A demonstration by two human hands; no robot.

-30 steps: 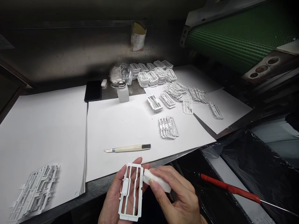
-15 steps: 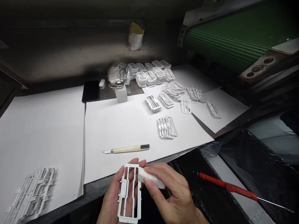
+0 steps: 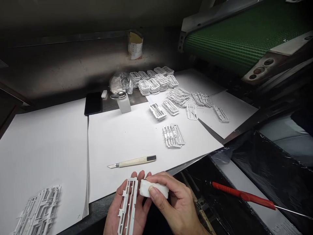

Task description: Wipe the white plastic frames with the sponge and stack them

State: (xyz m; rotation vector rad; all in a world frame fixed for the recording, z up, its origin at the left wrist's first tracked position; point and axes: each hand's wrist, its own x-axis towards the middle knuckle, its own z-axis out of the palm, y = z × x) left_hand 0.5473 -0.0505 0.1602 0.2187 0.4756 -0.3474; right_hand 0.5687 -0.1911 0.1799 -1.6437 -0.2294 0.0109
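A white slotted plastic frame (image 3: 132, 209) rests in my left hand (image 3: 114, 212), tilted on its side, with the fingers curled behind it and the thumb along its edge. My right hand (image 3: 179, 202) pinches a white foam-like block (image 3: 154, 188) between thumb and fingers, close to the right of the frame. Beyond both hands, a craft knife (image 3: 134, 161) with a cream handle lies on white paper (image 3: 112, 137), its blade pointing left. A small group of similar white frames (image 3: 173, 135) lies past the knife.
Stacks of white frames (image 3: 154, 85) stand at the back, with more frames (image 3: 39, 209) at lower left. A pump bottle (image 3: 124, 104), a phone (image 3: 93, 104) and a plastic bag (image 3: 121, 83) sit nearby. A red-handled tool (image 3: 243, 195) lies right, below a green conveyor belt (image 3: 230, 36).
The frame in my left hand has turned from facing me to more edge-on. My right hand has shifted slightly left with the white block, and the camera view has moved a little.
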